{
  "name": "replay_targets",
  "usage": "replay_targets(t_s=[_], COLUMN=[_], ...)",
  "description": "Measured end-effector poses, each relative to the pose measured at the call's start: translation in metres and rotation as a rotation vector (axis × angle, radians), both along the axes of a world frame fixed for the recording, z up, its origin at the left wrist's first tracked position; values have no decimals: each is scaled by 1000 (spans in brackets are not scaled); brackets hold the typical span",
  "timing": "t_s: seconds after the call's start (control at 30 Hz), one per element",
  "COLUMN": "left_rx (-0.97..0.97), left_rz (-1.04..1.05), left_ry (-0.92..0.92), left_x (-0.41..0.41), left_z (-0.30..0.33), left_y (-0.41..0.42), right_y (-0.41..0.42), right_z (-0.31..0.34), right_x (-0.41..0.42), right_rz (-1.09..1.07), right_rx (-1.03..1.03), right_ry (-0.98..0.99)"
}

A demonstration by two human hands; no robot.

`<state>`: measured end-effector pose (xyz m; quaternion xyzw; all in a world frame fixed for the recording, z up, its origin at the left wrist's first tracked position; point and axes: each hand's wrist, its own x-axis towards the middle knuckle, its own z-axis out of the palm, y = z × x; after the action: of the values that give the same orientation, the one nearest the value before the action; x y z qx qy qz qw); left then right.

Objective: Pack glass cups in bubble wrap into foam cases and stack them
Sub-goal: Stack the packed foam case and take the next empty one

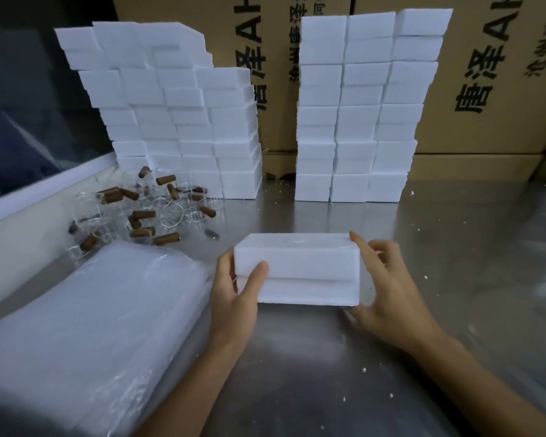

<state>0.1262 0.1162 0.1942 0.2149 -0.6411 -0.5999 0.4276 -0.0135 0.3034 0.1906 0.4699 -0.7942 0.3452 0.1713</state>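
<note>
Nearest, at left: stack of bubble wrap (85,326) lying flat on metal table (454,279). Centre: closed foam case (297,268) gripped at both ends, left hand (234,294) with thumb curled over the front face, right hand (388,288) with fingers curled round the right end. Beyond: loose glass cups (145,209) with brown handles at left, then two foam case stacks (183,121) (360,115) against cardboard boxes (486,74).

My left hand (234,298) and right hand (388,291) gripping a closed foam case (300,266) over the table (454,263), bubble wrap (85,326) left, foam stacks (353,108) behind
</note>
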Motion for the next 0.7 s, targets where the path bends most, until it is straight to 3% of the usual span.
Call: replay_targets(t_s=[0.17,0.27,0.43,0.57,0.7], left_rx=[-41,-63,-161,-197,-90], left_rz=[44,58,58,67,-17], left_ry=[-127,-185,-297,-362,-385], left_x=[-1,-2,7,22,30], left_z=[-3,-3,0,11,26], left_y=[-4,-4,-9,-20,-28], right_y=[6,1,-29,-56,-73], right_z=[-12,-6,4,2,1], right_x=[5,13,20,21,12], right_rz=[121,166,82,-45,-136], right_rx=[130,91,-209,-214,-184], right_ry=[-286,-426,-586,-628,-696])
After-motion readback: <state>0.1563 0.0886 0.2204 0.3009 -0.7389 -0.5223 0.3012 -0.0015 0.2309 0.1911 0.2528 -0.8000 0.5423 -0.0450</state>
